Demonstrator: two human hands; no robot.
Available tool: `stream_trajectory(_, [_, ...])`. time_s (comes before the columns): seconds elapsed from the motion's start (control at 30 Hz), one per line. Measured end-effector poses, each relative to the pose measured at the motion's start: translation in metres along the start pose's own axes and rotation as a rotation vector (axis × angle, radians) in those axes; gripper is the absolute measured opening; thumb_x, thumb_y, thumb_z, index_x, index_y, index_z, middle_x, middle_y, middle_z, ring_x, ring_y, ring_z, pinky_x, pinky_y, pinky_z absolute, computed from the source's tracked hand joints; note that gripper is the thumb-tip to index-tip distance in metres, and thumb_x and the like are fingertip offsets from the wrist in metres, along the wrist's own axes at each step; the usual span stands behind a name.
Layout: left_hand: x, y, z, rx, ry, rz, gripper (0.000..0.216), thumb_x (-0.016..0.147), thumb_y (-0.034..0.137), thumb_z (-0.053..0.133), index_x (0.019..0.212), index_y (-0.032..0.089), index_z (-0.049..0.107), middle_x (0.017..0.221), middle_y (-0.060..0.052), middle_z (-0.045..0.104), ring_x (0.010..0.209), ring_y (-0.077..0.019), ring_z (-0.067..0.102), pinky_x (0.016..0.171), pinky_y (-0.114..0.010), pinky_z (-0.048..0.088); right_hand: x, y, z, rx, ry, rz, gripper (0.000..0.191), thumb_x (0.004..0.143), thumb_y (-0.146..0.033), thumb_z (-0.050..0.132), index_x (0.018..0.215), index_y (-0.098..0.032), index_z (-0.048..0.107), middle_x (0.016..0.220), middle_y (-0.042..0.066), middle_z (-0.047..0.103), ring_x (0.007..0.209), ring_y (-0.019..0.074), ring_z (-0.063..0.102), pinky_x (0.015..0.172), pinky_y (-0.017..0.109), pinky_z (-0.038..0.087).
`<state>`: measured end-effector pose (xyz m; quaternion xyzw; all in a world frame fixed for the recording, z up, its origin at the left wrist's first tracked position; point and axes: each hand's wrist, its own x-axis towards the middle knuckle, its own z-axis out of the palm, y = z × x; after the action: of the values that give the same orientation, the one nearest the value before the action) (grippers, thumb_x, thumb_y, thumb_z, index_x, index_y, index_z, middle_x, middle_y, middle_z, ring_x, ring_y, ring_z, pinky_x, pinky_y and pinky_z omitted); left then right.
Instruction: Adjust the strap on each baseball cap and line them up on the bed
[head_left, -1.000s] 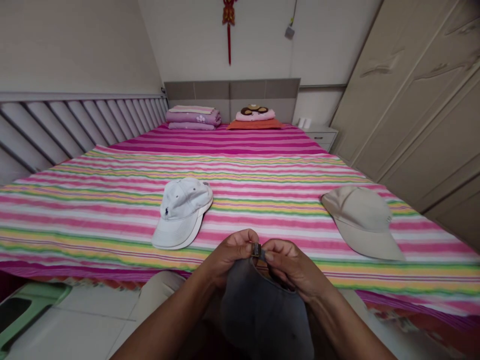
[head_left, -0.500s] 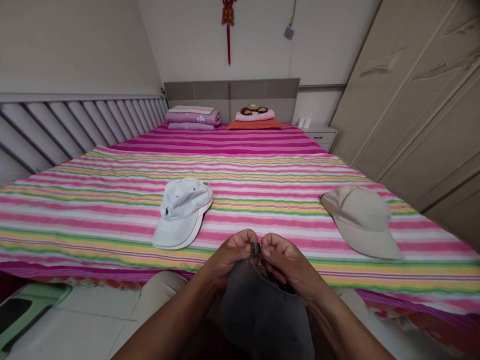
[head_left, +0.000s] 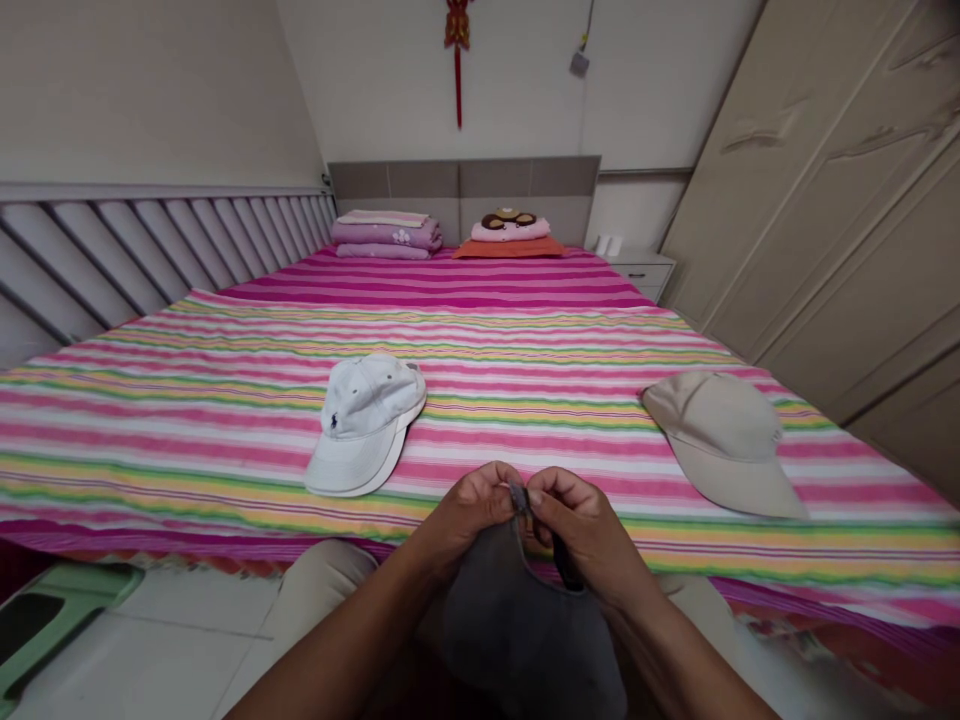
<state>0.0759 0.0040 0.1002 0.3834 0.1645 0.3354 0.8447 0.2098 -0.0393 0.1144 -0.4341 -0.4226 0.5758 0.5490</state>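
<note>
A dark grey cap [head_left: 532, 630] hangs between my hands at the bottom middle, its back strap [head_left: 519, 497] uppermost. My left hand [head_left: 480, 505] pinches the strap between thumb and fingers on the left side. Close beside it, my right hand [head_left: 574, 515] grips the strap's other side, its thumb pressed against the fingers. Below the right fingers a dark band shows along the cap's opening. The cap's lower part fades into shadow over my lap.
On the striped bed cover [head_left: 480, 345] lie a white cap [head_left: 360, 400] at left and a beige cap [head_left: 724, 430] at right. Folded bedding [head_left: 386, 238] is stacked by the headboard [head_left: 420, 185]. A green stool [head_left: 82, 600] stands low at left; wardrobe doors [head_left: 832, 200] line the right.
Both hands have shifted slightly to the right at the strap. The right fingers have turned a little, and more of the cap's dark inner band shows. The other caps stay put.
</note>
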Motion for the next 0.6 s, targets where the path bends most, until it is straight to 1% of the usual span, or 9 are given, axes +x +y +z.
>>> stream_trajectory(0.1, [0.001, -0.001, -0.003, -0.003, 0.023, -0.015, 0.025, 0.066, 0.023, 0.069, 0.087, 0.013, 0.06, 0.063, -0.004, 0.066, 0.057, -0.0123, 0.061, 0.059, -0.021, 0.047, -0.001, -0.001, -0.001, -0.007, 0.042, -0.018, 0.029, 0.065, -0.042, 0.067, 0.065, -0.015, 0.057, 0.05, -0.002, 0.055, 0.047, 0.0089, 0.045, 0.047, 0.022, 0.037])
stream_trajectory(0.2, [0.001, -0.003, -0.009, 0.011, 0.049, -0.061, 0.021, 0.066, 0.021, 0.068, 0.082, 0.01, 0.063, 0.065, -0.007, 0.067, 0.057, -0.0119, 0.061, 0.056, -0.02, 0.046, -0.003, -0.004, -0.002, -0.044, 0.167, -0.079, 0.027, 0.064, -0.041, 0.068, 0.073, -0.017, 0.06, 0.059, -0.002, 0.056, 0.055, 0.0107, 0.05, 0.053, 0.024, 0.045])
stream_trajectory(0.23, [0.002, -0.003, -0.01, 0.012, 0.054, -0.075, 0.019, 0.065, 0.021, 0.069, 0.08, 0.009, 0.064, 0.065, -0.007, 0.067, 0.056, -0.0117, 0.061, 0.055, -0.02, 0.046, -0.003, -0.006, -0.003, -0.061, 0.19, -0.094, 0.027, 0.064, -0.041, 0.068, 0.075, -0.018, 0.061, 0.062, -0.002, 0.055, 0.057, 0.011, 0.051, 0.055, 0.025, 0.047])
stream_trajectory(0.27, [0.002, -0.003, -0.012, 0.01, 0.056, -0.083, 0.017, 0.065, 0.02, 0.069, 0.078, 0.009, 0.065, 0.065, -0.006, 0.067, 0.054, -0.0115, 0.061, 0.055, -0.02, 0.046, -0.004, -0.007, -0.004, -0.075, 0.18, -0.095, 0.027, 0.064, -0.041, 0.068, 0.077, -0.018, 0.061, 0.065, -0.002, 0.055, 0.059, 0.0112, 0.053, 0.057, 0.025, 0.048])
stream_trajectory(0.37, [0.002, -0.003, -0.012, 0.016, 0.049, -0.1, 0.014, 0.065, 0.019, 0.068, 0.075, 0.009, 0.066, 0.062, -0.006, 0.067, 0.053, -0.0114, 0.06, 0.055, -0.02, 0.045, -0.003, -0.01, -0.006, -0.111, 0.046, -0.045, 0.027, 0.067, -0.04, 0.067, 0.081, -0.018, 0.062, 0.071, 0.0, 0.055, 0.06, 0.012, 0.056, 0.058, 0.028, 0.05])
stream_trajectory(0.43, [0.002, -0.001, -0.01, 0.035, 0.046, -0.117, 0.016, 0.064, 0.019, 0.068, 0.076, 0.008, 0.066, 0.062, -0.006, 0.067, 0.054, -0.0119, 0.06, 0.055, -0.02, 0.045, -0.002, -0.011, -0.007, -0.165, -0.023, -0.058, 0.025, 0.068, -0.038, 0.066, 0.083, -0.018, 0.063, 0.071, -0.001, 0.052, 0.058, 0.0115, 0.055, 0.056, 0.027, 0.05])
stream_trajectory(0.53, [0.001, 0.001, -0.008, 0.064, 0.078, -0.171, 0.016, 0.061, 0.017, 0.07, 0.074, 0.008, 0.066, 0.058, -0.005, 0.066, 0.049, -0.0113, 0.059, 0.051, -0.02, 0.044, 0.001, -0.014, -0.01, -0.231, -0.095, -0.095, 0.02, 0.068, -0.036, 0.066, 0.076, -0.017, 0.065, 0.072, -0.001, 0.049, 0.057, 0.0109, 0.054, 0.053, 0.025, 0.048])
stream_trajectory(0.6, [0.0, 0.002, -0.007, 0.079, 0.1, -0.215, 0.013, 0.061, 0.016, 0.07, 0.07, 0.008, 0.065, 0.055, -0.005, 0.065, 0.045, -0.0102, 0.056, 0.047, -0.019, 0.041, 0.001, -0.016, -0.011, -0.217, -0.134, -0.076, 0.019, 0.067, -0.035, 0.067, 0.071, -0.016, 0.064, 0.072, 0.0, 0.051, 0.058, 0.0109, 0.053, 0.051, 0.024, 0.046])
